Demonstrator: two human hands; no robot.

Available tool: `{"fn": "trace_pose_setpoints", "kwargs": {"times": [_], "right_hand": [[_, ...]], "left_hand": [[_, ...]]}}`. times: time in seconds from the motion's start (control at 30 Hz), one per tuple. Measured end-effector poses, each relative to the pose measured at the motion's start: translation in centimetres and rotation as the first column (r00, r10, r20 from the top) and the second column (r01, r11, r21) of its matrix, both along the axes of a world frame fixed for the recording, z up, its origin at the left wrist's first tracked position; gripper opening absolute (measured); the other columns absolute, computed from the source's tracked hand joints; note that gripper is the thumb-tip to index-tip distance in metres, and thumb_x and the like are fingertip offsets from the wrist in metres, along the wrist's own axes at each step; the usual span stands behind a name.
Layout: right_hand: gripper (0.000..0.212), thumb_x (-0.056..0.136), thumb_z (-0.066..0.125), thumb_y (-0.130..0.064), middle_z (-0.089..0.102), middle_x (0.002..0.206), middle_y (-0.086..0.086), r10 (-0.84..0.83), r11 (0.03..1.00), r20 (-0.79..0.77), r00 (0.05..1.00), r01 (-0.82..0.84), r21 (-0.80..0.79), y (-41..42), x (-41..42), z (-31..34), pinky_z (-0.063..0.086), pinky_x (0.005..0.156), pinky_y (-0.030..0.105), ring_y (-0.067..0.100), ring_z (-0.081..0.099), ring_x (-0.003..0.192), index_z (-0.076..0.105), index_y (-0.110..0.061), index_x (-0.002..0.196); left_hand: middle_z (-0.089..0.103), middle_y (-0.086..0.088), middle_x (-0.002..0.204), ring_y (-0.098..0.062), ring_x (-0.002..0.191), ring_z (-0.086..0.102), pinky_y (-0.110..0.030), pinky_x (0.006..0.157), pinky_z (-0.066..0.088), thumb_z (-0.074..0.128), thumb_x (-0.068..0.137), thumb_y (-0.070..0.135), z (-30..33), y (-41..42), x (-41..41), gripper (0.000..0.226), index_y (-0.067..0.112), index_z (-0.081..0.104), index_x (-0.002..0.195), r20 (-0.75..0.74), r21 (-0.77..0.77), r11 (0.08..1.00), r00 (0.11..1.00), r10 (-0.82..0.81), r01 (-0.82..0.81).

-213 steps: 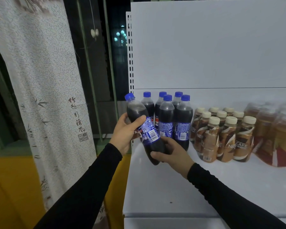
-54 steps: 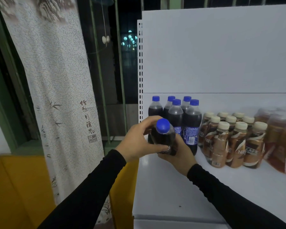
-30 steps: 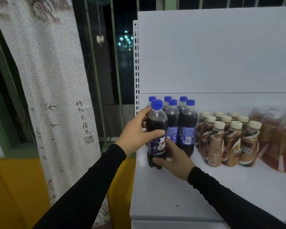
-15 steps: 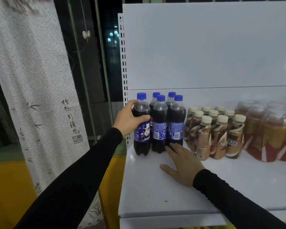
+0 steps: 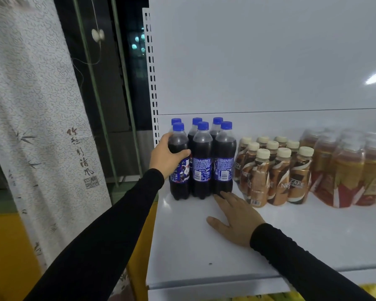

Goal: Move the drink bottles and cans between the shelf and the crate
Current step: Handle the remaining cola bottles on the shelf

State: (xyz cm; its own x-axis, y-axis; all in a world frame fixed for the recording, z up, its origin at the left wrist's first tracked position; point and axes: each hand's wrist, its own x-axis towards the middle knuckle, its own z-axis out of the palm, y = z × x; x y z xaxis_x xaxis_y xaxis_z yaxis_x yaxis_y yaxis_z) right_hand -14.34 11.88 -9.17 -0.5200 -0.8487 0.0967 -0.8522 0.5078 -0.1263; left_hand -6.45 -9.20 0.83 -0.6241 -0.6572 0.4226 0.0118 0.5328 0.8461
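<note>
Head view: left hand (image 5: 165,160) grasping Pepsi bottle (image 5: 179,161); right hand (image 5: 237,218) flat, released; Nescafé bottles (image 5: 279,173) beyond right.

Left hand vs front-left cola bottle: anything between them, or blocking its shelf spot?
Nothing visible. The left hand already grips the front-left cola bottle, which stands upright on the shelf beside the other cola bottles. The right hand rests flat in front, apart from it.

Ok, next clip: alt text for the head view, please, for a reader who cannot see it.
A person's left hand grips a blue-capped cola bottle standing at the front left of six on a white shelf, while the right hand rests flat on the shelf before them. Cream-capped Nescafe bottles and shrink-wrapped amber drink bottles stand to the right.
</note>
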Motion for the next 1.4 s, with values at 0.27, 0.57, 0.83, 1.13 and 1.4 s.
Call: {"fn": "trace_pose_setpoints", "kwargs": {"times": [0.27, 0.57, 0.83, 1.13, 1.4], "right_hand": [[0.092, 0.086, 0.015, -0.076, 0.009, 0.167, 0.004, -0.004, 1.0, 0.024, 1.0, 0.004, 0.0, -0.2, 0.1, 0.0, 0.009, 0.121, 0.029, 0.021, 0.011, 0.153, 0.01, -0.021, 0.159], [0.079, 0.097, 0.027, -0.067, 0.01, 0.167, 0.002, -0.009, 1.0, 0.021, 1.0, 0.01, -0.022, -0.1, 0.2, 0.9, 0.014, 0.12, 0.029, 0.02, 0.015, 0.152, 0.009, -0.022, 0.159], [0.068, 0.1, 0.034, -0.06, 0.036, 0.156, -0.004, -0.017, 0.989, -0.04, 0.999, 0.011, -0.147, 0.9, -0.1, 2.3, 0.035, 0.109, 0.027, 0.013, 0.041, 0.137, 0.027, -0.022, 0.155], [0.055, 0.101, 0.04, -0.053, 0.053, 0.139, -0.005, -0.057, 0.964, -0.063, 0.996, 0.039, -0.262, 2.1, -0.6, 3.7, 0.048, 0.098, 0.027, 0.012, 0.055, 0.12, 0.041, -0.024, 0.148], [0.053, 0.095, 0.049, -0.058, 0.06, 0.126, -0.003, -0.012, 0.922, -0.017, 1.0, 0.004, -0.388, 0.5, -0.5, 4.9, 0.051, 0.091, 0.03, 0.013, 0.058, 0.107, 0.047, -0.025, 0.137]], "left_hand": [[0.06, 0.0, 0.129, -0.018, 0.114, 0.058, -0.031, 0.093, 0.049, 0.076, 0.088, 0.021, 0.3, 0.2, 0.0, 0.067, 0.019, 0.043, 0.146, 0.038, -0.054, 0.998, 0.999, -0.014, 0.016], [0.048, -0.006, 0.146, -0.019, 0.13, 0.049, -0.027, 0.101, 0.039, 0.069, 0.093, 0.032, 3.3, 0.7, 0.2, 0.066, 0.016, 0.039, 0.15, -0.004, -0.365, 0.921, 0.989, 0.145, -0.137], [0.052, -0.013, 0.142, -0.028, 0.13, 0.049, -0.035, 0.104, 0.038, 0.057, 0.1, 0.037, 8.1, 2.5, -3.6, 0.055, 0.012, 0.045, 0.147, 0.246, -0.694, 0.718, 0.955, 0.166, 0.054], [0.067, -0.012, 0.117, -0.029, 0.105, 0.06, -0.033, 0.083, 0.044, 0.052, 0.101, 0.03, 9.4, 3.4, -5.4, 0.032, 0.007, 0.065, 0.119, 0.488, -0.715, 0.666, 0.834, 0.258, 0.213], [0.066, -0.011, 0.117, -0.029, 0.105, 0.06, -0.033, 0.087, 0.043, 0.05, 0.102, 0.031, 11.6, 5.0, -1.8, 0.033, 0.006, 0.064, 0.12, 0.355, -0.751, 0.648, 0.905, 0.235, 0.127]]}}
